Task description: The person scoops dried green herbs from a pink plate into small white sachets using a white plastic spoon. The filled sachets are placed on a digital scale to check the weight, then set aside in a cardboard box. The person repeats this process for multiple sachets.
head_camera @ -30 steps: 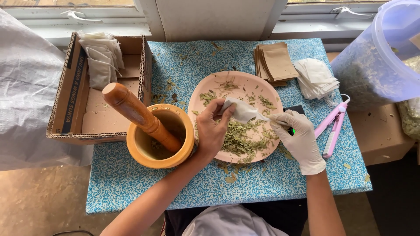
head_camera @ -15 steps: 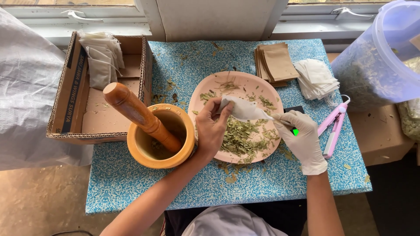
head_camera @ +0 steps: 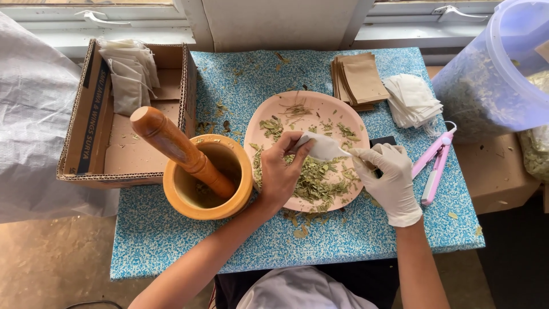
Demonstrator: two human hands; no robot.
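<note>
Pink plate (head_camera: 343, 109) carries dried green leaves (head_camera: 311, 183); wooden mortar (head_camera: 207, 178) holds a leaning pestle (head_camera: 177, 149). Above the plate, bare left hand (head_camera: 280, 171) pinches a small white filter bag (head_camera: 321, 147) at one end. Gloved right hand (head_camera: 392, 180) grips the bag's other end, fingers curled.

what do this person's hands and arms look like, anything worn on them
The left hand is bare, with no glove, ring or watch visible. The right hand wears a thin white disposable glove that covers the fingers and ends at the wrist in a slightly bunched cuff. Both forearms are uncovered, with no sleeves reaching into view.
</note>
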